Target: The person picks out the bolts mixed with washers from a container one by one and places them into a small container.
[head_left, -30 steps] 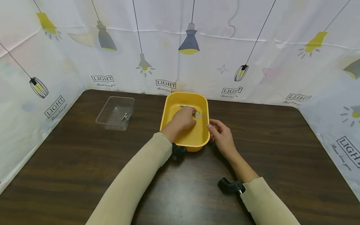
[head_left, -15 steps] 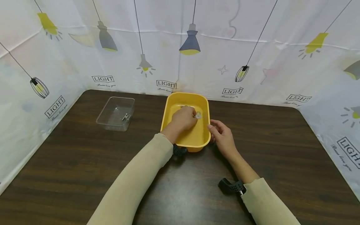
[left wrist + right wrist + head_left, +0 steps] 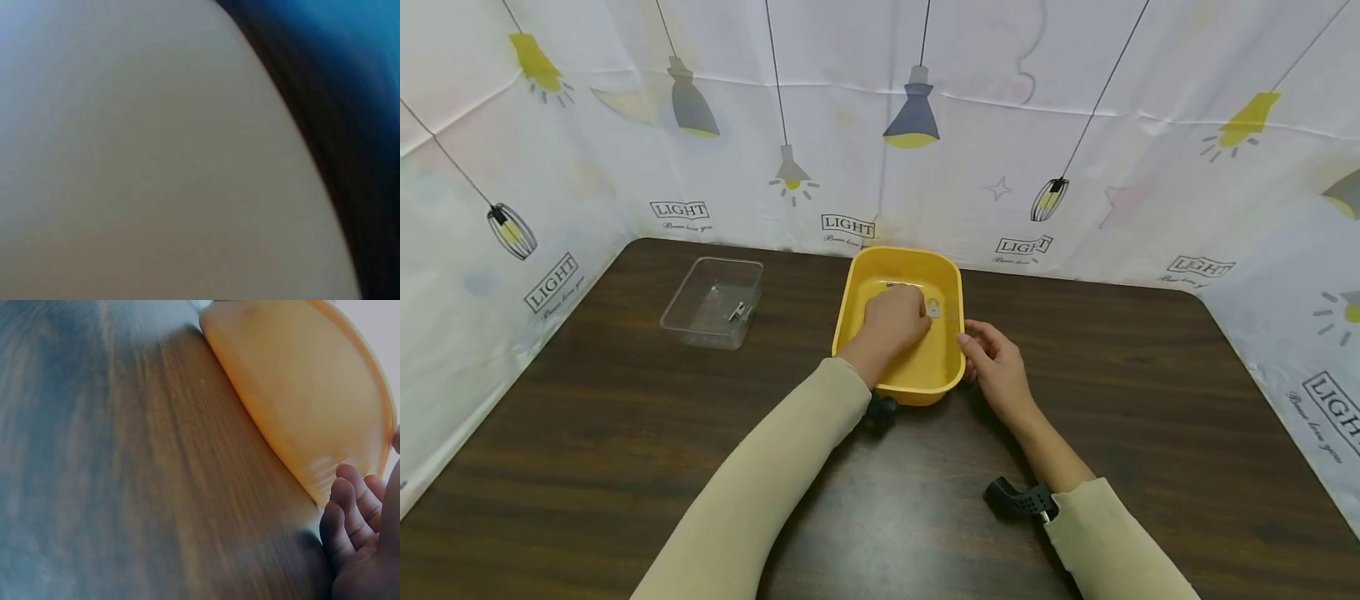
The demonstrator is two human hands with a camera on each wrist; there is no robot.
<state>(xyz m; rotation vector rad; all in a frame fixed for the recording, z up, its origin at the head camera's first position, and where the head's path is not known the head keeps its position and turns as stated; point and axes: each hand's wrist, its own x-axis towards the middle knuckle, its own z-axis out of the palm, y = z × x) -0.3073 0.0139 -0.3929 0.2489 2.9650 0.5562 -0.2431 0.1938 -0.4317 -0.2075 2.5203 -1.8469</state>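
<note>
My left hand [image 3: 895, 317] reaches into a yellow plastic tub [image 3: 925, 385], its fingers curled low near the floor of the tub. Whatever may be between those fingers is hidden behind the hand. Just right of it lies a small round flat metal piece [image 3: 933, 308]. A thin dark metal piece [image 3: 891, 284] shows partly beyond the knuckles. At the tub's right side, my right hand [image 3: 996, 371] holds the rim, thumb at the edge and fingers along the outer wall. The right wrist view has these fingers [image 3: 353, 512] against the wall. A blurred pale surface fills most of the left wrist view.
A clear plastic box [image 3: 711, 304] stands at the back left, with small metal hardware [image 3: 738, 312] at its right side. The dark wooden table [image 3: 625, 433] meets a white printed curtain [image 3: 850, 108] behind the tub.
The left hand stays in the tub, and its fingers have drawn slightly away from the round metal piece. The right hand keeps its place at the rim. The whole view has shifted slightly.
</note>
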